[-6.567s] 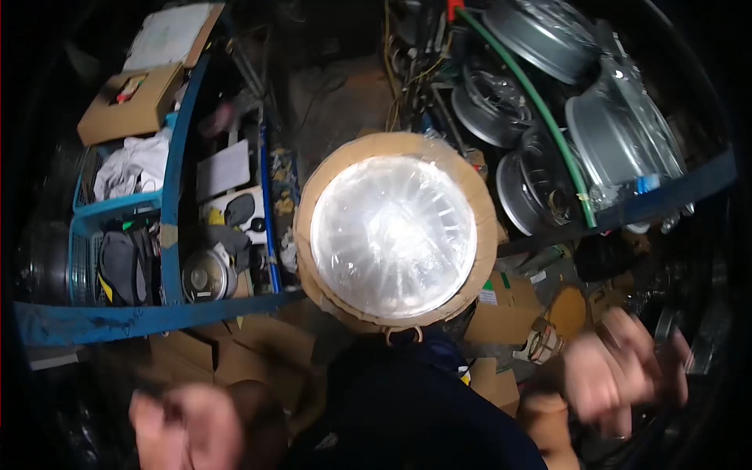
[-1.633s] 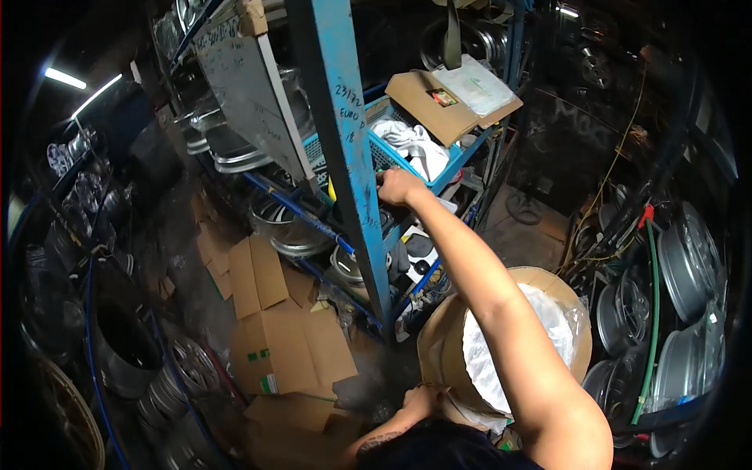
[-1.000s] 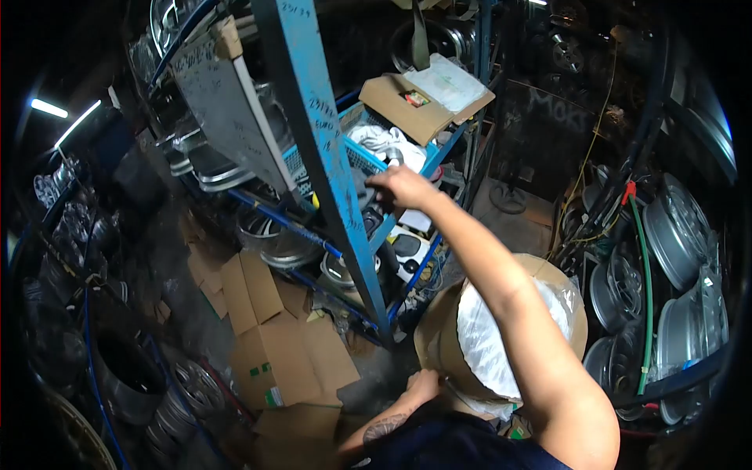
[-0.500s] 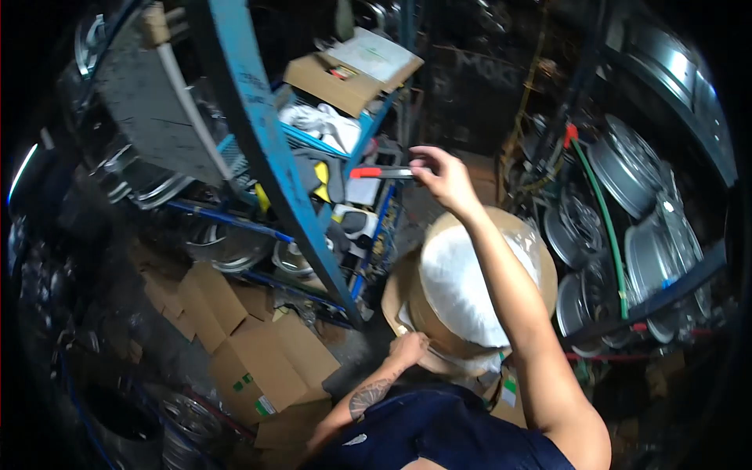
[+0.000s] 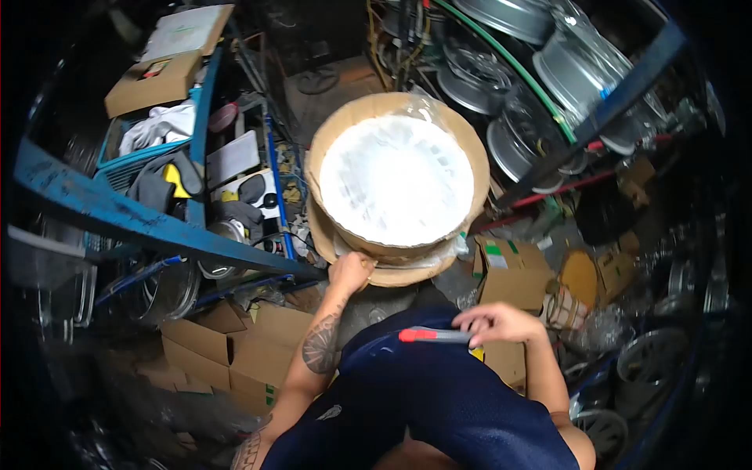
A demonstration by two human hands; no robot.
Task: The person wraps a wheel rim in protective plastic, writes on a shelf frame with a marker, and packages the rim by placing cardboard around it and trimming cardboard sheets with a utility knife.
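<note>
My right hand (image 5: 501, 323) is closed around the grey end of a red and grey cutter (image 5: 435, 335), held in front of my dark shirt. My left hand (image 5: 350, 272) is closed on the lower left edge of a cardboard-wrapped round bundle (image 5: 478, 168). Shiny clear plastic over a white face (image 5: 395, 180) covers the top of the bundle. A wider ring of cardboard shows beneath it, next to my left fingers. The blade of the cutter cannot be made out.
A blue shelf frame (image 5: 149, 223) stands at left, with a teal basket (image 5: 149, 157) holding white cloth and grey-yellow gloves (image 5: 178, 178). Wrapped wheels (image 5: 576, 74) fill the right rack. Flattened cardboard boxes (image 5: 270, 345) lie at lower left, and an open carton (image 5: 513, 278) sits at right.
My right hand has come back from the shelf with the cutter and is now near my body. My left hand stays at the bundle's edge. The view has turned toward the bundle.
</note>
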